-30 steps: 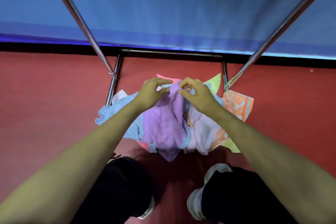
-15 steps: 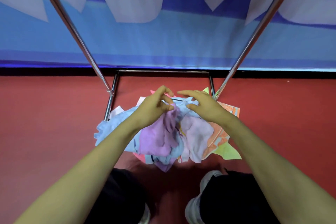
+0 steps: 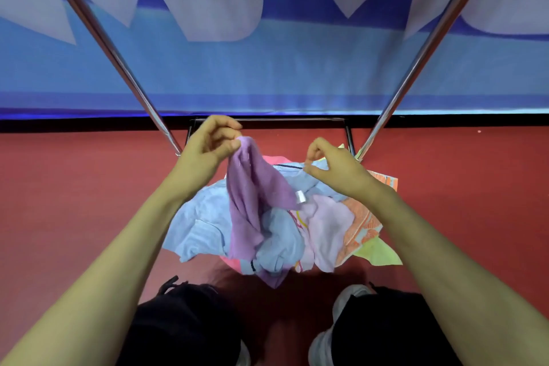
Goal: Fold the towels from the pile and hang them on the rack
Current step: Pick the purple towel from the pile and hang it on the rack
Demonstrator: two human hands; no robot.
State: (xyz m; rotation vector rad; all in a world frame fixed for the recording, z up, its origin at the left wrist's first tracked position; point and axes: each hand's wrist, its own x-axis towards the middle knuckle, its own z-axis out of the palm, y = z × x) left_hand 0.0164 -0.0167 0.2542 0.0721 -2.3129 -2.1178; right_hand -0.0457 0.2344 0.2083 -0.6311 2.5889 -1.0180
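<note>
Head view, looking down. Landmark: pile (image 3: 326,226) of mixed towels on the red floor (image 3: 59,202).

- Left hand (image 3: 208,147): above the pile's far-left edge, thumb and forefinger pinching one corner of the purple towel (image 3: 252,187). From that corner the towel hangs down, its lower part draped across the middle of the pile. A small white tag (image 3: 300,196) shows on its right edge.
- Right hand (image 3: 335,168): above the pile's far-right part, fingers curled, thumb tip at the edge of a light blue towel (image 3: 199,223). Cannot tell whether it grips any cloth.
- Pile contents seen: light blue on the left and centre, pale lilac right of centre, an orange patterned towel (image 3: 362,217) and a yellow-green towel (image 3: 381,257) at the right edge.
- Rack (image 3: 118,59): two slanted metal poles rise from beyond the pile, one on either side; a low base bar crosses just behind it. No towel hangs on them.
- Blue banner (image 3: 267,68) stands behind the rack.
</note>
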